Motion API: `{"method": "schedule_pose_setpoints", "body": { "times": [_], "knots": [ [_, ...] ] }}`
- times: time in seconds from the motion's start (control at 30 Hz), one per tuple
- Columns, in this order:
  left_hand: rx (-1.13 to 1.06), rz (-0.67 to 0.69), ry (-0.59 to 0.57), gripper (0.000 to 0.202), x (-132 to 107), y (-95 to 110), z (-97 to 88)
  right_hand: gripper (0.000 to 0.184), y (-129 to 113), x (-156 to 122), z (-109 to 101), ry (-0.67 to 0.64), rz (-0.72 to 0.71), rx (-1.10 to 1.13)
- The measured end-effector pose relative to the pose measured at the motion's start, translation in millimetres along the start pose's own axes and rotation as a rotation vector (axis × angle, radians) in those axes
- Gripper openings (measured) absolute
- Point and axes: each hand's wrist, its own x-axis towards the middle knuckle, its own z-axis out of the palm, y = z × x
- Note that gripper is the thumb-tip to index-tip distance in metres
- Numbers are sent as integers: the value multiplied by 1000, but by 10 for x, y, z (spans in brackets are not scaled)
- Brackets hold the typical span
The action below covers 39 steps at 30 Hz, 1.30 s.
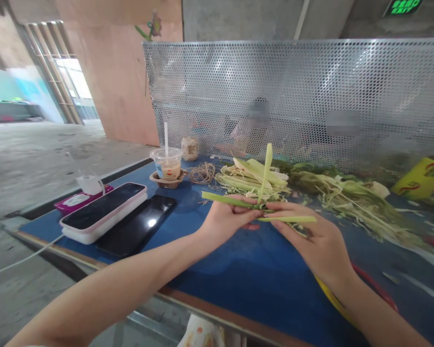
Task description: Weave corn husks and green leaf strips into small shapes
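Observation:
Over the middle of the blue table (pixel 235 284), both hands meet at a small crossing of pale green leaf strips (pixel 266 171). My left hand (pixel 226 219) pinches the crossing from the left, thumb and fingers pressed together. From the right, my right hand (pixel 316 236) grips the same crossing with its fingertips. One strip stands upright, another points left over my left hand, and a third lies along my right fingers. The exact knot or fold is hidden by the fingertips. Just behind the hands lies a pile of pale husk-like leaves (pixel 251 178).
Another leaf heap (pixel 361 202) spreads to the right, near a yellow package (pixel 421 178). Left are a black phone (pixel 137 226), a pink-edged device (pixel 104 212), a lidded drink cup (pixel 167 166) and twine (pixel 204 173). A perforated metal panel (pixel 210 86) stands behind; people sit beyond it.

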Motion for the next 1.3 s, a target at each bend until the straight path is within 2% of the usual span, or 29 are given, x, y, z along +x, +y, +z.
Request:
{"method": "schedule_pose_setpoints", "body": {
  "times": [0.1,0.23,0.37,0.47,0.57,0.6,0.67,0.73,0.8,0.87,0.97,1.03,1.13,1.23,1.3],
  "knots": [
    [52,5,9,15,11,18,-22,13,-15,26,-1,-72,251,101],
    [107,28,15,16,24,3,-25,11,-48,60,-20,-104,461,218],
    [49,31,-52,19,20,-24,-19,15,23,61,4,-112,689,495],
    [40,28,-88,22,4,-33,-13,21,108,40,73,-137,775,710],
    [51,18,-71,21,-4,-34,-12,31,149,18,150,-186,811,760],
    [36,4,-59,21,-3,-33,-14,35,152,11,169,-165,795,718],
    [-21,-37,-31,21,7,-30,-25,47,151,-3,184,-20,660,507],
    [-81,-102,-18,21,22,-19,-42,54,152,-13,164,214,367,179],
    [-118,-170,-31,19,37,0,-62,48,158,-20,110,333,34,-160],
    [-138,-219,-74,16,44,24,-80,33,167,-27,41,247,-231,-367],
    [-144,-237,-113,17,38,44,-93,23,172,-45,-46,3,-476,-362],
    [-130,-235,-107,18,27,35,-88,22,166,-55,-78,-90,-542,-285],
    [-82,-226,-141,21,8,-3,-72,19,142,-47,-84,-95,-519,-277],
    [-29,-187,-206,25,-2,-38,-61,4,111,-10,-37,-11,-367,-209],
    [-1,-161,-223,27,-1,-46,-60,6,98,13,11,-27,-190,-110]
  ]
}}
